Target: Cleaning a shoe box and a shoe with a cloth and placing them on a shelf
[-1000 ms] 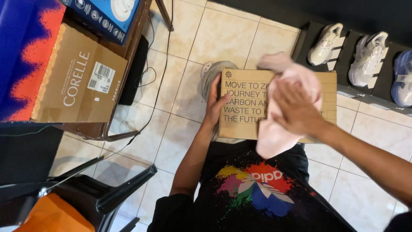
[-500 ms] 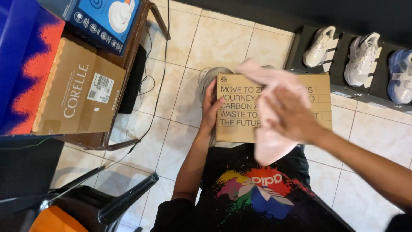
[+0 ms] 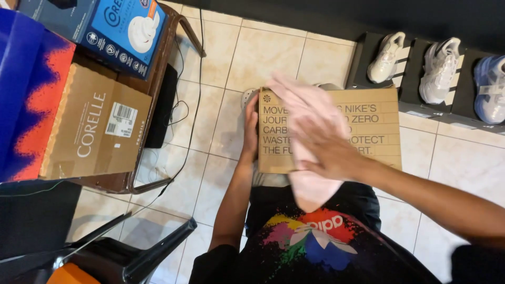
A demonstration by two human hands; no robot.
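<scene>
We see a flat brown cardboard shoebox (image 3: 363, 131) resting on the person's lap, its printed lid facing up, near the centre of the view. The left hand (image 3: 250, 131) holds the box's edge at 9 o'clock, its grip wrapped around that side with the fingers pressed to the cardboard. The right hand (image 3: 326, 150) lies flat on the lid, its grip spread and pressing down on a pale pink cloth (image 3: 305, 152) that drapes from the top of the box down over its near edge; the hand is blurred. Below the box we see a black shirt (image 3: 315, 247) with a many-coloured print. At 9 o'clock stands a wooden table (image 3: 158, 105) carrying a brown carton (image 3: 94, 126) and a blue box (image 3: 115, 31). At 2 o'clock, three pale sneakers (image 3: 439, 68) sit on black boxes on the tiled floor (image 3: 263, 52).
</scene>
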